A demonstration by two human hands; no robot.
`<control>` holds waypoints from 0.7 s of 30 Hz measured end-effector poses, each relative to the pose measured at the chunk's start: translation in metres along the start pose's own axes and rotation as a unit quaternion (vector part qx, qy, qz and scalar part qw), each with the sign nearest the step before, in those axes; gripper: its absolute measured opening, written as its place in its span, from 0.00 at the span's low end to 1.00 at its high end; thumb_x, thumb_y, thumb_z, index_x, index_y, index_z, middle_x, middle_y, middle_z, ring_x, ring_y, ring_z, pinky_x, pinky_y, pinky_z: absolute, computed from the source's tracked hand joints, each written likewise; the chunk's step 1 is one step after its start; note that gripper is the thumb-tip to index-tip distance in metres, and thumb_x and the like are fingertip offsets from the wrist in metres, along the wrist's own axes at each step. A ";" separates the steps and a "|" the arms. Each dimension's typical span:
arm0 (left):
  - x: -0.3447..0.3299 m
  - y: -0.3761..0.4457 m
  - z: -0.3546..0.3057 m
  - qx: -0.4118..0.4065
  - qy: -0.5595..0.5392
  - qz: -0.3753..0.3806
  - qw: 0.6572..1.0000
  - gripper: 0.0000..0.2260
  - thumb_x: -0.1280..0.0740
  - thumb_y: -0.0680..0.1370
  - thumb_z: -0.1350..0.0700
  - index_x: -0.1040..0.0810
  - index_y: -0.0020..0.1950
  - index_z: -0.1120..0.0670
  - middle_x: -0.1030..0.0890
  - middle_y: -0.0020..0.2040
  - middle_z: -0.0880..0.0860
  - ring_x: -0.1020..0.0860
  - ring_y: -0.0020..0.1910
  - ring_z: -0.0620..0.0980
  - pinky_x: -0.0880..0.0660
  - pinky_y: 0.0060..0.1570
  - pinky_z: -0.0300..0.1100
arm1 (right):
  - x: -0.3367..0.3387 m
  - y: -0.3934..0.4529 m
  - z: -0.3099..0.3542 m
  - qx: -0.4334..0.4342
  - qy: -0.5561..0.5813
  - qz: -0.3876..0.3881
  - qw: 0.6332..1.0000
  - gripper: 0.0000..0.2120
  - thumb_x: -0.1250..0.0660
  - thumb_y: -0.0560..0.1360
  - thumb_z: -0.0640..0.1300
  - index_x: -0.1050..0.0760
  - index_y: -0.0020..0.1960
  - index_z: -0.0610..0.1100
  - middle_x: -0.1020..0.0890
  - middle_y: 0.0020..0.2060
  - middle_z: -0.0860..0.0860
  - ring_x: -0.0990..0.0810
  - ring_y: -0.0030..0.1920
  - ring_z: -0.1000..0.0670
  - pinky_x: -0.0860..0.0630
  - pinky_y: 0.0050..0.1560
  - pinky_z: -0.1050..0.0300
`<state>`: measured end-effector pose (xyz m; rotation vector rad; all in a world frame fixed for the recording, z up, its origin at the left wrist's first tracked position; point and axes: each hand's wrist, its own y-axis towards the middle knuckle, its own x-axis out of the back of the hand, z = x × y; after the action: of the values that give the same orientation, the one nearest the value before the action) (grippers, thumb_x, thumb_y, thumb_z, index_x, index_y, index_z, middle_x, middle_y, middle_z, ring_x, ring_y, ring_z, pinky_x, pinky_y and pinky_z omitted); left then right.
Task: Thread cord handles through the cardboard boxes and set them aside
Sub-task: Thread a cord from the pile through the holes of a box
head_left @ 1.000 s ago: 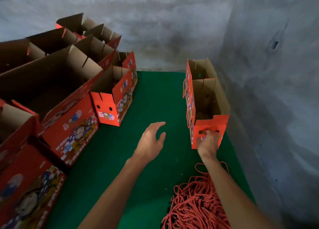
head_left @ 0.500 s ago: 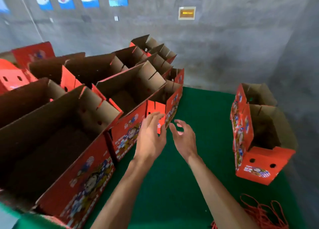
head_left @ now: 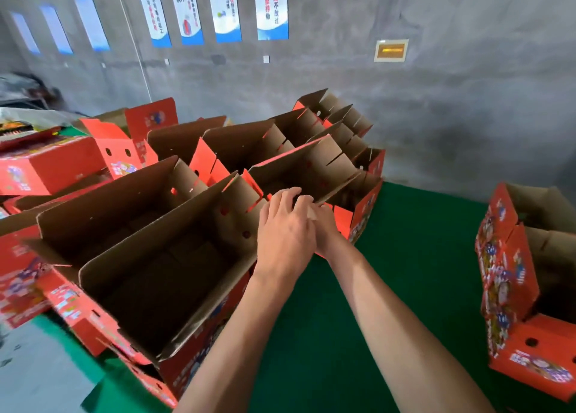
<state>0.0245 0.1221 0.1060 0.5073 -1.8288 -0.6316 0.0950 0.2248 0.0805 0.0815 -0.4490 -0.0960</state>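
Green mat (head_left: pixel 405 256) under red boxes (head_left: pixel 156 272) — grey concrete wall (head_left: pixel 436 116) behind.

1. A grey concrete wall (head_left: pixel 467 107) rose well beyond the fingers.
2. Blue-and-white posters (head_left: pixel 224 7) hung high on it (text blurred).
3. Green matting (head_left: pixel 414 256) covered the surface below.

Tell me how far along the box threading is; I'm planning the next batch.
Looks early. Done: only the two boxes set aside on the right, though no cords show on them here. In hand: the left hand and right hand meet at the flap of the next open box; their grip is unclear. Left: the cluster of open boxes on the left, none showing a handle.
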 end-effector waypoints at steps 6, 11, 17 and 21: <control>0.009 0.005 -0.005 -0.032 -0.033 -0.006 0.999 0.16 0.34 0.81 0.57 0.21 0.68 0.55 0.24 0.71 0.54 0.31 0.73 0.55 0.38 0.76 0.54 | 0.027 0.004 0.006 -0.140 0.342 0.032 0.929 0.12 0.39 0.80 0.37 0.23 0.60 0.33 0.18 0.42 0.44 0.17 0.37 0.47 0.24 0.31 0.58; 0.014 0.012 -0.025 -0.088 -0.047 -0.036 0.994 0.17 0.34 0.78 0.60 0.21 0.67 0.57 0.23 0.70 0.54 0.34 0.77 0.56 0.46 0.79 0.58 | 0.075 -0.012 0.027 -0.096 0.462 0.016 0.882 0.17 0.42 0.76 0.28 0.22 0.62 0.32 0.15 0.42 0.40 0.14 0.33 0.48 0.21 0.29 0.59; 0.021 0.015 -0.069 -0.164 -0.111 -0.100 0.975 0.15 0.34 0.77 0.61 0.19 0.64 0.57 0.22 0.69 0.56 0.34 0.78 0.58 0.43 0.78 0.61 | 0.145 -0.041 0.040 -0.040 0.454 0.001 0.890 0.14 0.40 0.76 0.29 0.20 0.57 0.32 0.14 0.46 0.36 0.13 0.39 0.43 0.19 0.32 0.56; 0.023 0.007 -0.103 -0.210 -0.146 -0.122 0.959 0.14 0.33 0.78 0.60 0.19 0.63 0.56 0.22 0.69 0.54 0.32 0.77 0.56 0.44 0.78 0.59 | 0.184 -0.067 0.033 0.001 0.434 -0.026 0.901 0.13 0.39 0.77 0.33 0.19 0.58 0.34 0.14 0.45 0.39 0.14 0.41 0.44 0.20 0.33 0.56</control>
<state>0.1142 0.0954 0.1553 0.3687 -1.8438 -1.2877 0.2411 0.1363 0.1824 0.1292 0.4491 -0.1019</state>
